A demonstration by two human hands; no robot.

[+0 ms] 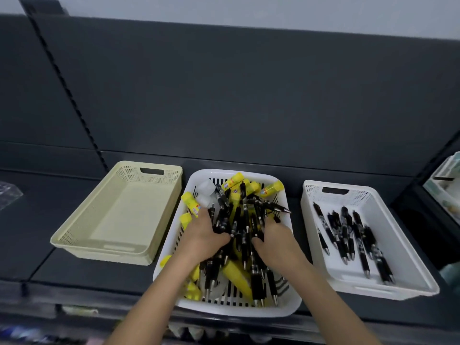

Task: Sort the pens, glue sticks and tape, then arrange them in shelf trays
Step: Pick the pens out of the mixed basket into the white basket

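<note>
Three containers sit in a row on a dark shelf in front of a dark back panel. The middle container is a white slotted basket that holds the unsorted stock: black pens piled in a loose heap, yellow glue sticks lying along the far and left sides and under the heap, and pale translucent tape rolls in the far left corner. The left hand reaches into the basket from the near left; its fingers are curled into the heap and its thumb closes over the shafts, so it grips a bunch of pens. The right hand reaches in from the near right; its fingers are likewise curled over the heap and grip pens from the opposite side. The two hands face each other with the bunch held between them, at the middle of the basket. Just beside the basket on the left stands a cream tray with perforated walls and a handle slot in its far wall. Near the basket on the right stands a white tray of the same form; the sorted pens lie on its floor, roughly parallel, tips pointing toward the near edge. A clear plastic bag lies at the far left of the shelf.
</note>
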